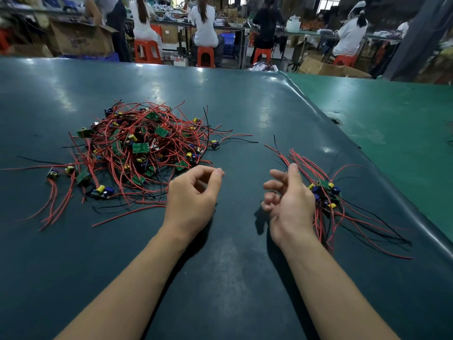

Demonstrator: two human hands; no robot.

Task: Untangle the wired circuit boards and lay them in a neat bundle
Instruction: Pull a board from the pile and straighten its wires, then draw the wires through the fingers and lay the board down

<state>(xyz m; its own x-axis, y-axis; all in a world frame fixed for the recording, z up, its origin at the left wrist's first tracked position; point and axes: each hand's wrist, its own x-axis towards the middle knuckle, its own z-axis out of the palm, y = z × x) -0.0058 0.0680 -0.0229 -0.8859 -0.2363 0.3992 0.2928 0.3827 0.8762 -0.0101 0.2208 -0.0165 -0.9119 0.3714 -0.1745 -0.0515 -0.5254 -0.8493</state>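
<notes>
A tangled pile of small green circuit boards (141, 148) with red and black wires lies on the dark mat, left of centre. A smaller bundle of boards (324, 190) lies at the right, its wires fanned out both away from me and towards me. My left hand (193, 192) hovers at the near right edge of the pile with loosely curled fingers, thumb and forefinger close together, and I see nothing in it. My right hand (286, 200) sits just left of the bundle, palm facing left, fingers loosely curled and holding nothing.
The dark mat (220, 99) ends in a raised, curled edge (348, 146) on the right, with a lighter green surface (397, 119) beyond it. Past the far edge, several people sit on orange stools (205, 55) at other benches among cardboard boxes.
</notes>
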